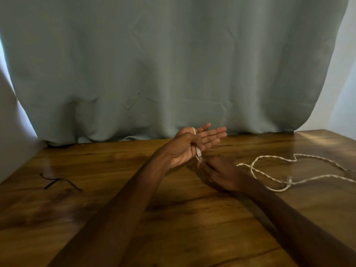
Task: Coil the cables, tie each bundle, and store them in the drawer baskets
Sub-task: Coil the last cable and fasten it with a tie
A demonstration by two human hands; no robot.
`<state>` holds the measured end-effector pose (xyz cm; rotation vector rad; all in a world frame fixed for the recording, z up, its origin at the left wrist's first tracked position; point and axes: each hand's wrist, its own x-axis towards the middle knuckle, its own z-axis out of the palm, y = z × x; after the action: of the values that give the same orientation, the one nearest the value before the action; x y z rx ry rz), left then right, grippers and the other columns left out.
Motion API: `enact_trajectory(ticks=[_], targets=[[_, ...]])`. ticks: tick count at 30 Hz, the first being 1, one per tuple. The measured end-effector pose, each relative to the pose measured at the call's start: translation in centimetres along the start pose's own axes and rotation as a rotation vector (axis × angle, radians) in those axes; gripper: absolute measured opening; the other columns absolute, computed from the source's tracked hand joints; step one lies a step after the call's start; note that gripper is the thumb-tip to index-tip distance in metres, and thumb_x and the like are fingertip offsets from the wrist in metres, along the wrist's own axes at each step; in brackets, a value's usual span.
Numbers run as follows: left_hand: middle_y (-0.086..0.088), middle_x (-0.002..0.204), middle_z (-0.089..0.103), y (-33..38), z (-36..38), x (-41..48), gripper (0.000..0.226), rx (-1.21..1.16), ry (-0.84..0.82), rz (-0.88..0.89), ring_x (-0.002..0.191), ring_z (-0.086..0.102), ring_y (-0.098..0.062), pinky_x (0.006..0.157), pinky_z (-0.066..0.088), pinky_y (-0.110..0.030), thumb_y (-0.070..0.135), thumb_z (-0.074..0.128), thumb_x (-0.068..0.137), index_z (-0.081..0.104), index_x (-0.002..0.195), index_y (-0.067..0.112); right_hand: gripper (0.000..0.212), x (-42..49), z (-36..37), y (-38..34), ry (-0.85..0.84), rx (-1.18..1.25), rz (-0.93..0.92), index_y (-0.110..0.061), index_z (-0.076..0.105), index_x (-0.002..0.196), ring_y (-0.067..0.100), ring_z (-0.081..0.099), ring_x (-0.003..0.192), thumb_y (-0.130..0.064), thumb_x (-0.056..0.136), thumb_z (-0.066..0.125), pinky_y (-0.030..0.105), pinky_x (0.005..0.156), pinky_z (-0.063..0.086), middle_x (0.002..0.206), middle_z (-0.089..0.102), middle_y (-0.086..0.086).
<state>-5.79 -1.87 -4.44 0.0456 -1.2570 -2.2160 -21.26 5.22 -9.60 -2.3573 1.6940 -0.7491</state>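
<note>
Fingers [213,134] straight; cable [198,154] beneath left thumb [192,140].

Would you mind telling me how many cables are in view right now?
1. The white cable: its plug end is held in the left hand, and its loose loops lie on the table at right. The join is hidden, so it may be two.

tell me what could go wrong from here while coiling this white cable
1. The white twisted cable lies in crossing loops on the brown wooden table; pulling it in could tighten them into a knot.
2. The left hand pins the plug end under the thumb alone, fingers straight, so it may slip.
3. The thin black tie lies far to the left, so the finished coil might loosen during the reach.
</note>
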Motion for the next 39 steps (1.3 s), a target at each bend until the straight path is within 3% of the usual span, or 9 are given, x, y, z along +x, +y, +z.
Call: enact_trajectory(ticks=[5,10,16,21,24,29,33,36,39], targets=[[-0.027,0.146,0.052,0.5,-2.7,-0.2,0.07,0.276,0.213,-0.037,0.136,0.053,-0.036,0.116,0.042,-0.042,-0.029,0.025,0.083,0.034,0.146,-0.002,0.024,0.0,-1.2,-1.0,0.027,-0.065,-0.044,-0.026,0.075,0.092,-0.007,0.057,0.064,-0.026,0.104,0.054,0.013,0.057,0.033,0.064,0.059,-0.033],[-0.018,0.148,0.051,-0.4,-3.7,-0.2,0.06,0.589,0.394,-0.039,0.136,0.053,-0.029,0.097,0.052,-0.028,-0.022,0.034,0.094,0.036,0.149,0.002,0.024,-0.6,-2.2,-0.5,0.014,0.116,-0.063,-0.031,0.072,0.077,0.009,0.057,0.061,-0.03,0.093,0.054,0.033,0.062,0.043,0.066,0.066,-0.012],[-0.008,0.141,0.058,-1.9,-3.7,0.0,0.052,0.664,0.547,-0.021,0.099,0.073,-0.028,0.076,0.06,-0.043,-0.009,0.031,0.099,0.027,0.148,0.009,0.026,-0.7,-1.3,-2.3,-0.072,0.21,-0.149,-0.016,0.076,0.087,-0.003,0.057,0.06,-0.007,0.097,0.054,0.014,0.058,0.036,0.063,0.061,-0.025],[-0.018,0.091,0.074,-1.6,-3.7,-0.4,0.058,0.659,0.467,-0.13,0.051,0.067,-0.023,0.044,0.049,-0.024,-0.016,0.036,0.087,0.044,0.14,0.007,0.018,-0.3,-2.1,-0.5,0.201,0.133,-0.176,-0.028,0.076,0.096,0.014,0.069,0.073,-0.027,0.098,0.058,0.042,0.066,0.053,0.081,0.074,-0.011],[-0.018,0.071,0.063,-2.2,-3.5,-0.3,0.033,0.72,0.32,-0.229,0.031,0.038,-0.008,0.04,0.019,-0.02,0.009,0.033,0.103,0.052,0.129,-0.001,0.015,-0.2,-2.4,0.1,0.366,0.063,-0.227,-0.024,0.075,0.103,0.009,0.069,0.077,-0.029,0.099,0.062,0.04,0.068,0.055,0.089,0.075,-0.012],[0.007,0.051,0.041,-1.4,-2.0,-1.0,0.077,0.373,-0.036,-0.474,0.035,0.021,0.0,0.032,0.011,-0.014,0.068,0.023,0.101,0.059,0.102,0.0,0.031,-0.3,-3.3,2.6,0.473,-0.174,-0.228,-0.022,0.074,0.111,0.013,0.067,0.083,-0.043,0.101,0.054,0.036,0.07,0.053,0.1,0.072,-0.005],[0.008,0.057,0.021,-0.3,-1.3,-1.5,0.041,0.19,-0.23,-0.492,0.04,0.014,-0.001,0.034,0.012,-0.014,0.041,0.044,0.103,0.06,0.08,0.01,0.026,-0.1,-2.9,3.0,0.392,0.0,-0.196,-0.017,0.07,0.103,0.011,0.064,0.072,-0.033,0.105,0.05,0.025,0.067,0.046,0.082,0.067,-0.006],[0.009,0.059,0.022,-0.5,-0.4,-1.8,0.023,0.217,-0.327,-0.467,0.041,0.015,0.0,0.039,0.019,-0.014,0.022,0.049,0.103,0.065,0.108,0.006,0.022,-0.7,-1.2,2.9,0.213,0.169,-0.052,-0.016,0.069,0.091,0.014,0.064,0.069,-0.022,0.105,0.052,0.024,0.063,0.047,0.078,0.068,-0.003],[0.009,0.06,0.026,-1.1,0.5,-1.7,0.038,0.243,-0.301,-0.409,0.042,0.017,-0.002,0.046,0.031,-0.013,0.008,0.035,0.106,0.051,0.139,0.0,0.037,-0.9,0.2,2.9,0.078,0.193,0.027,-0.024,0.065,0.081,0.023,0.066,0.067,-0.023,0.109,0.042,0.037,0.061,0.052,0.074,0.068,0.001]])
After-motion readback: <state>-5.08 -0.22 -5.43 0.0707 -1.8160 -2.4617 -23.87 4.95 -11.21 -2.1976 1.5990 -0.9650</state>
